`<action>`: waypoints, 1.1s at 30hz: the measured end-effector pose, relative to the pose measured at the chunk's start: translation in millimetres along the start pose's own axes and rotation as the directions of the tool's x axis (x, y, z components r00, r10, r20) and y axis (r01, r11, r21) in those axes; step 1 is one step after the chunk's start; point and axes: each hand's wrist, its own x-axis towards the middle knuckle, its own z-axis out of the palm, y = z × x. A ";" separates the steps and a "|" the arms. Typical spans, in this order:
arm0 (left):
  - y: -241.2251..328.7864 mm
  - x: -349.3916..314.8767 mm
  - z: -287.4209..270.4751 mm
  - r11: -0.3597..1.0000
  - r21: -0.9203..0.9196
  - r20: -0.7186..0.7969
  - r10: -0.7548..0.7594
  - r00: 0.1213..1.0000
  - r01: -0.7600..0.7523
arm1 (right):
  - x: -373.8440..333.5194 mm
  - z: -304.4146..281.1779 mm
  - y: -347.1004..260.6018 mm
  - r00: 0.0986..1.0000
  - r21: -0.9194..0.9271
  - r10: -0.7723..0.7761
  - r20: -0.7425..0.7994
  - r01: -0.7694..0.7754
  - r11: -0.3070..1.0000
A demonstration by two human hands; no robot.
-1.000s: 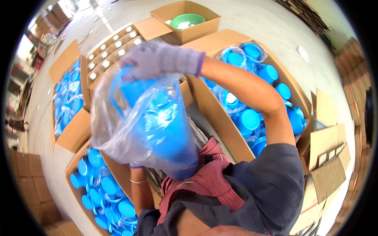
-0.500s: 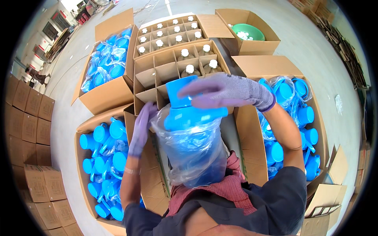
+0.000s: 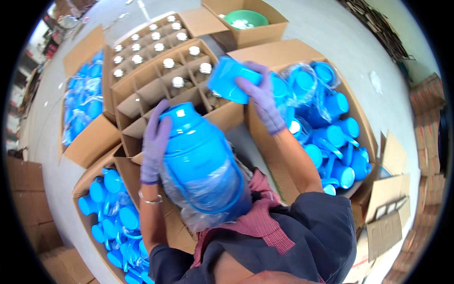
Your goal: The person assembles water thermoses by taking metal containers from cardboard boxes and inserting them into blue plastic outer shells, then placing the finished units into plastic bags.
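A large blue thermos flask casing (image 3: 198, 151) leans against my body, its narrower neck pointing away from me. A clear plastic bag (image 3: 189, 215) is bunched around its lower part, and a blue carrying handle loops over it. My gloved left hand (image 3: 157, 139) grips the casing's left side by the neck. In my gloved right hand (image 3: 264, 92) is a blue cup-shaped lid (image 3: 231, 79), lifted off to the right and tilted above the divided carton (image 3: 142, 97). White-capped bottle-like liners (image 3: 178, 83) stand in some of that carton's cells.
Cartons of blue casings stand at right (image 3: 347, 158), near left (image 3: 111, 236) and far left (image 3: 82, 106). Beyond are another divided carton (image 3: 146, 47) with white-capped liners and a box holding a green basin (image 3: 246, 19). Flattened cardboard (image 3: 385, 227) lies at lower right.
The blue lid has come off the casing and moved right in my right hand. The bag sits lower, my left hand now grips the neck area, and the view has shifted.
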 end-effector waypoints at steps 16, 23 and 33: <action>-21.2 28.0 -43.7 0.912 -0.358 0.351 -0.065 0.934 0.198 | -75.8 -126.7 6.1 0.989 -0.981 0.032 0.142 0.136 0.137; -2.3 11.3 -27.2 0.967 -0.245 0.214 -0.014 0.977 0.068 | -27.2 105.7 3.0 0.647 -0.115 0.158 0.746 -0.108 0.987; -7.3 -13.6 -59.5 0.907 -0.412 0.143 -0.023 0.990 0.080 | -104.6 8.0 66.9 0.336 -0.341 0.299 0.893 0.071 0.937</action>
